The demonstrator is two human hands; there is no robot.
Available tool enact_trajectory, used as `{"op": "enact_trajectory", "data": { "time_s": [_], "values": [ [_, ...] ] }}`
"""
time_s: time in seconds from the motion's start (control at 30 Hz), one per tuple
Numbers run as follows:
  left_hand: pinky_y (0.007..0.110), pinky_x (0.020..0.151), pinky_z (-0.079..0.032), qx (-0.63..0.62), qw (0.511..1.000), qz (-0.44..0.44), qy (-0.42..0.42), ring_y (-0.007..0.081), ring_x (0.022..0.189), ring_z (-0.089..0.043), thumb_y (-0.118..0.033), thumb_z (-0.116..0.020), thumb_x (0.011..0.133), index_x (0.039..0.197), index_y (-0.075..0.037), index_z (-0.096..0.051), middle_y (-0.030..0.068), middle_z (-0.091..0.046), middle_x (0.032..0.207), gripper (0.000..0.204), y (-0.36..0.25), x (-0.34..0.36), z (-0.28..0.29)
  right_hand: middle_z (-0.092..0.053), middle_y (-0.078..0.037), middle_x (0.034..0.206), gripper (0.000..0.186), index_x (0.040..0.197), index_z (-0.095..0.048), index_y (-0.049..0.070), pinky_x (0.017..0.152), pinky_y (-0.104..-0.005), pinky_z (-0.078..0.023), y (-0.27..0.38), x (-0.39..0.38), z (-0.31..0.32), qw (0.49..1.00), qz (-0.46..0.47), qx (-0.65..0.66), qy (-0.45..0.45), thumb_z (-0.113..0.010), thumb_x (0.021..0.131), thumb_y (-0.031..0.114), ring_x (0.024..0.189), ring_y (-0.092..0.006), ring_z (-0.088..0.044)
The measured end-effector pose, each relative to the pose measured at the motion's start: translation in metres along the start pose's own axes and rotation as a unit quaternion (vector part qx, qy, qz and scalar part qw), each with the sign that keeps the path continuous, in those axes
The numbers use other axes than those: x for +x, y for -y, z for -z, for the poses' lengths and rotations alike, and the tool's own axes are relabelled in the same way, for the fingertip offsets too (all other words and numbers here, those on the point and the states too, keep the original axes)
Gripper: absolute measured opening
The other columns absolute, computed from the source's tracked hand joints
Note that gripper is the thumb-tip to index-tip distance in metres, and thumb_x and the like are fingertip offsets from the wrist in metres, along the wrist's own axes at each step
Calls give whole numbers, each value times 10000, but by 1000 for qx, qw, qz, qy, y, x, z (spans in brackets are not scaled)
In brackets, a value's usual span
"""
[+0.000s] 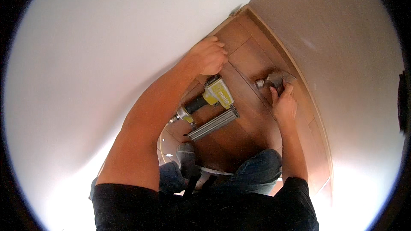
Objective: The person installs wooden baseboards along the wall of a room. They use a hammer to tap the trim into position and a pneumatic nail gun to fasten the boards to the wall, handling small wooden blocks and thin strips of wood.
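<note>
My left hand (211, 55) is at the foot of the pale left wall, beside the baseboard (222, 25). Its fingers are curled, and what they may pinch is hidden beneath them. On the right, my right hand (285, 105) is closed around a dark tool that looks like a hammer (277, 80), gripped close to its head, with a silvery end facing left. Between my arms a green and silver nail gun (218, 94) lies on the brown floor, its black grip toward my left forearm and its long magazine nearer to me.
Two walls meet in a corner (248, 4) ahead. A baseboard strip (295, 66) runs along the right wall (342, 60). Brown plank or tile flooring (250, 55) spreads between them. My jeans-clad knee (263, 167) and a grey shoe or sock (186, 156) are close below the nail gun.
</note>
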State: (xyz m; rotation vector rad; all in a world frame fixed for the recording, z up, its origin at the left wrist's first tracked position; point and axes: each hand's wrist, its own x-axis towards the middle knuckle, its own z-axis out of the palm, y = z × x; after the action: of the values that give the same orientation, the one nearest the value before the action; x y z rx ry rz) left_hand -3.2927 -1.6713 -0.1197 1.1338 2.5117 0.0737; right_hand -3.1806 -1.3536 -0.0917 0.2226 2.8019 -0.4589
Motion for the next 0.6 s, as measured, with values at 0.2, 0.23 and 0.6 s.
{"op": "enact_trajectory", "data": {
  "time_s": [0.2,0.23,0.6],
  "values": [
    [377,957,-417,16,998,-30,-52,194,1055,-625,-285,-649,824,876,-158,-792,-25,-746,989,198,1,0,-5,-602,-277,1287,533,1295,-528,-48,962,-519,-510,-10,3,-3,1000,-24,-19,4,-676,1000,370,1170,-463,-607],
    [378,950,-418,21,998,-28,-43,197,1052,-626,-289,-650,824,880,-161,-793,-22,-747,992,200,0,1,-4,-582,-273,1303,528,1294,-538,-51,982,-512,-500,-18,3,-10,999,-7,-34,-11,-680,997,362,1204,-456,-585],
    [458,1030,-427,3,1000,-23,-18,259,1130,-613,-289,-631,867,872,-156,-742,37,-707,970,173,0,7,-7,-633,-215,1310,479,1303,-623,5,1075,-509,-447,119,-35,4,873,485,-5,50,-670,896,252,1203,-380,-600]
  ]
}}
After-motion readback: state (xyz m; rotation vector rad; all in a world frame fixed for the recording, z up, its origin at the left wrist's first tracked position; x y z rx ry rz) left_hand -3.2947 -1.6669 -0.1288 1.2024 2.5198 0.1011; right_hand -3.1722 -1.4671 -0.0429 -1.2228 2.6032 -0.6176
